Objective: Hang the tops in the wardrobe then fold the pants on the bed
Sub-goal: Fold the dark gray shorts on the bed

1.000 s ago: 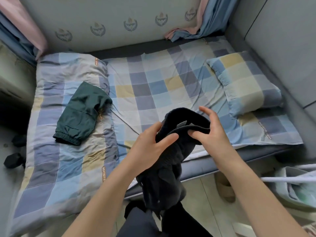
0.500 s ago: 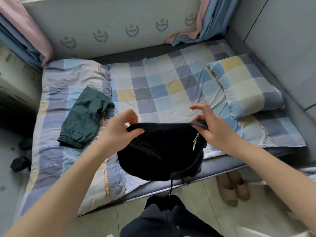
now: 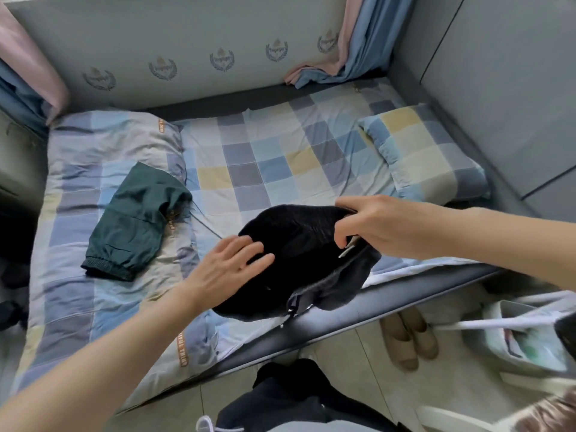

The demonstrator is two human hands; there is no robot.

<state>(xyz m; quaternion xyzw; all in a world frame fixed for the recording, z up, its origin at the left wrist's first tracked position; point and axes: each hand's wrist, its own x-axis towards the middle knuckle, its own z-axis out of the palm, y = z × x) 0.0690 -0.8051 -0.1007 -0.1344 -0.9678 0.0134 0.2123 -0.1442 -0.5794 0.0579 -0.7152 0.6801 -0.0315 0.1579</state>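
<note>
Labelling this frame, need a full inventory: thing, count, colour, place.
black pants: 1, black, near bed edge, under both hands
green pants: 1, dark green, folded, on quilt at left
quilt: 1, blue-yellow check, left of bed
pillow: 1, same check, right end of bed
bed: 1, grey frame
curtains: pink and blue, far corners
slippers: 1 pair, beige, floor by bed
left hand: open, flat on black pants
right hand: grips black pants' edge

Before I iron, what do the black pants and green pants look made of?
Black pants: apparently a soft, matte knit, thick and fuzzy, like fleece or sweatpant cotton. Green pants: seemingly a thin, smooth woven synthetic, going by the slight sheen, crisp creases and gathered elastic cuff.
</note>
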